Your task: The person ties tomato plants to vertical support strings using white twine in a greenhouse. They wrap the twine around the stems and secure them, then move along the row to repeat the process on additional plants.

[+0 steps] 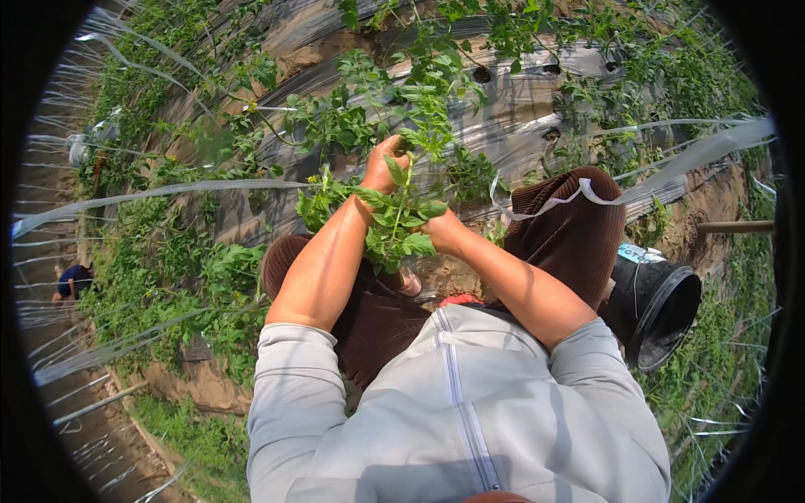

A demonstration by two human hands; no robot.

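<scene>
A leafy green plant (393,220), which looks like a tomato plant, stands before me between my forearms. My left hand (385,166) is at its upper stem, with the thumb and fingers bent around the stalk. Lower and to the right, my right hand (440,227) reaches in behind the leaves, which hide its fingertips. A thin white plastic strip (534,210) hangs in a loop just right of the plant, over my knee. What the right fingers touch cannot be seen.
A black plastic bucket (654,314) lies tipped at my right. Clear plastic film (503,107) with holes covers the soil ahead. Plastic strips (157,192) stretch across both sides. A wooden pole (736,227) juts in at right. Another person (74,280) is far left among plant rows.
</scene>
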